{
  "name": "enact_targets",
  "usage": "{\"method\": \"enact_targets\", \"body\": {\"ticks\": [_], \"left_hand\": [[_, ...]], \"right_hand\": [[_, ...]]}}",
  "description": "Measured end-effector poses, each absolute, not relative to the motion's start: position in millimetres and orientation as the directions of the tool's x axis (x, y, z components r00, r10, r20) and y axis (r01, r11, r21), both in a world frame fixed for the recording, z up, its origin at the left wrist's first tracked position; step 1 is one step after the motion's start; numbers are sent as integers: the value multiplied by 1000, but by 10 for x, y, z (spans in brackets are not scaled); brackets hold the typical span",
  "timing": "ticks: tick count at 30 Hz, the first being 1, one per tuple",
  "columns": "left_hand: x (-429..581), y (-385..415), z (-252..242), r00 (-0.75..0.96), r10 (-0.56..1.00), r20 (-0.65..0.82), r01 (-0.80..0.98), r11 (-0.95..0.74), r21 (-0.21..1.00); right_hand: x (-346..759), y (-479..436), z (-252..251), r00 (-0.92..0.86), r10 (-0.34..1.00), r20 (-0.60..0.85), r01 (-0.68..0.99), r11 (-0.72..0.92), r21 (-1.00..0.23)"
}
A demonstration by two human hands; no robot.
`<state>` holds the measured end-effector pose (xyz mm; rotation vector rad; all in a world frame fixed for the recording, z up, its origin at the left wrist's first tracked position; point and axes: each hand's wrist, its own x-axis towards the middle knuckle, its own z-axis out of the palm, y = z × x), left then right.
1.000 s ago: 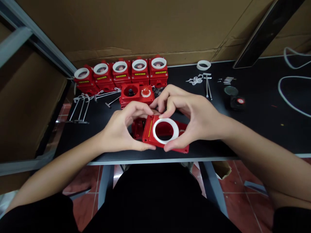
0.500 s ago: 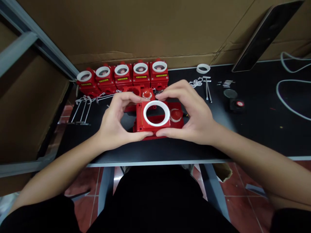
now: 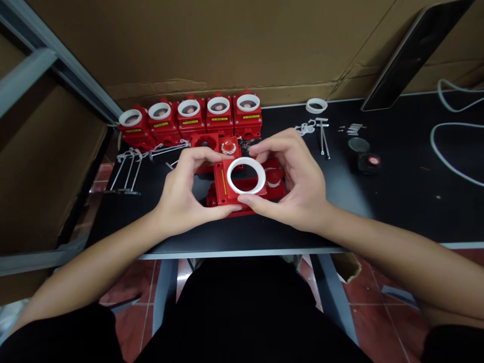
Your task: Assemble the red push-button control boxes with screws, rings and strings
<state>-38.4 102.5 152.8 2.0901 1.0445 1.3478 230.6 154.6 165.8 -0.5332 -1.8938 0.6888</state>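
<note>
My left hand (image 3: 183,194) grips a red square cover (image 3: 223,187) by its left part, thumb at the front edge and fingers at the back. A white ring (image 3: 229,176) sits around the cover's round opening. Curled around the ring's right side is my right hand (image 3: 302,184), its thumb on the front rim and its index finger near the back rim. Below the cover lies a red housing (image 3: 279,190) with a red dome, partly hidden by the cover and hands. Another red open part (image 3: 206,141) and a red-domed part (image 3: 229,146) lie just behind.
Several red boxes with white rings (image 3: 219,118) stand along the back left. T-handled metal rods (image 3: 128,174) lie at left, others (image 3: 323,138) at right. A loose white ring (image 3: 316,105), small screws (image 3: 354,129), a dark round container (image 3: 358,145) and a white cable (image 3: 434,143) are rightward.
The cover and its ring have shifted slightly right. My right thumb has moved from the cover's front edge up onto the ring's rim, and the right hand has turned a little.
</note>
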Motion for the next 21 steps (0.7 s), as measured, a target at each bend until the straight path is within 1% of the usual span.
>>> {"method": "enact_targets", "body": {"ticks": [3, 6, 11, 14, 18, 21], "left_hand": [[-367, 1014, 1528, 214, 823, 526, 385, -566, 729], [-333, 999, 1536, 190, 844, 502, 398, -534, 746], [-283, 980, 1530, 173, 827, 535, 422, -553, 718], [-277, 976, 1532, 169, 806, 567, 410, -580, 704], [-272, 979, 1547, 157, 831, 534, 416, -546, 727], [-258, 975, 1560, 147, 829, 540, 389, -550, 739]], "right_hand": [[2294, 1529, 1649, -395, 658, 641, 38, 709, -704], [2290, 1518, 1628, -384, 659, 647, 19, 706, -708], [2296, 1513, 1606, -367, 669, 647, -1, 695, -719], [2298, 1499, 1622, -354, 688, 634, 21, 683, -730], [2298, 1479, 1646, -330, 714, 617, 61, 669, -741], [2305, 1467, 1660, -319, 700, 638, 37, 682, -730]]}}
